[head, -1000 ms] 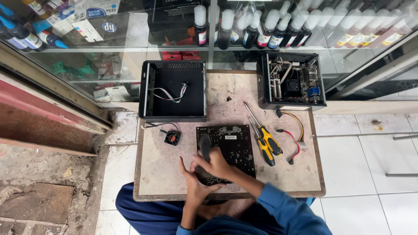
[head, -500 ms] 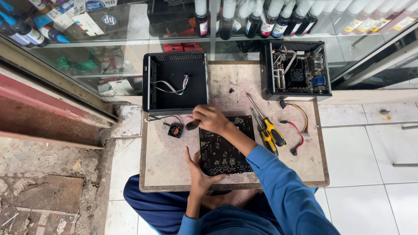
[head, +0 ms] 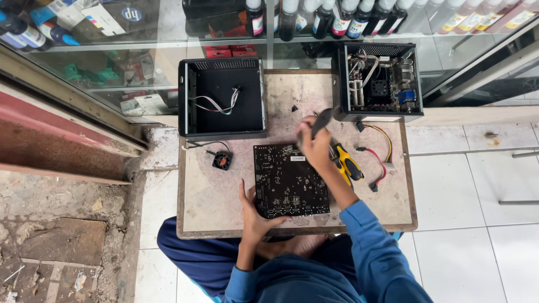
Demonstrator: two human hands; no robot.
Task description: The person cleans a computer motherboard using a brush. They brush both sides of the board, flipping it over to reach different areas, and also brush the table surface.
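Observation:
A black circuit board lies flat in the middle of a small worn table. My left hand grips the board's near left corner, thumb on top. Above the board's far right corner, my right hand is closed around a dark, blurred tool that points away from me. I cannot tell what kind of tool it is.
An empty black case with loose wires stands at the far left, and a case full of parts at the far right. A small fan, yellow-black screwdrivers and red and yellow cables flank the board. A glass cabinet of bottles stands behind.
My right hand has left the board's near part, passed over its far left corner and now sits raised at the far right with the dark tool. My left hand stays on the corner.

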